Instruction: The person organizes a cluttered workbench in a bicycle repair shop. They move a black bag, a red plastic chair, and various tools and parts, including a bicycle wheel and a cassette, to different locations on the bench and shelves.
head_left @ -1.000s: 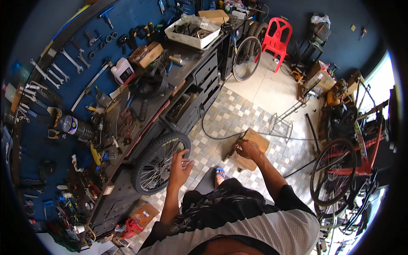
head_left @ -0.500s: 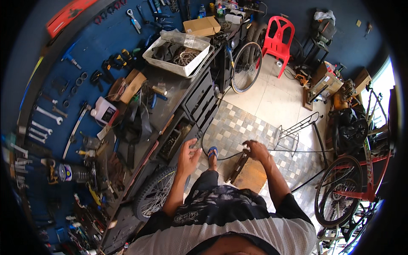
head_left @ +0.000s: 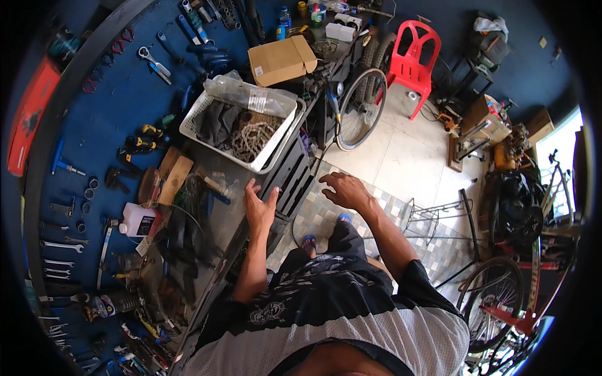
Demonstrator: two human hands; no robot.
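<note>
My left hand (head_left: 259, 205) is raised at the workbench's edge, its fingers apart and nothing in it. To its right, over the tiled floor in front of the drawers (head_left: 290, 168), my right hand (head_left: 347, 190) hovers with fingers spread and a little bent, likewise without anything in it. Just beyond both hands, a white plastic basket (head_left: 219, 148) stands on the bench. Inside it lie bike chains (head_left: 256, 139), dark cloth-like pieces and a clear plastic bag (head_left: 241, 94). Neither hand touches the basket.
Behind the basket lies a cardboard box (head_left: 283, 59). Tools hang on the blue wall; a white jug (head_left: 139, 219) stands on the bench at left. A bicycle wheel (head_left: 362, 109) leans at the bench's far end, near a red chair (head_left: 414, 62). A metal rack (head_left: 433, 219) stands at right.
I have stepped forward along the bench, so the basket is nearer. Both hands have moved up and ahead, the right one also leftward, closer to the left. Both remain without anything in them.
</note>
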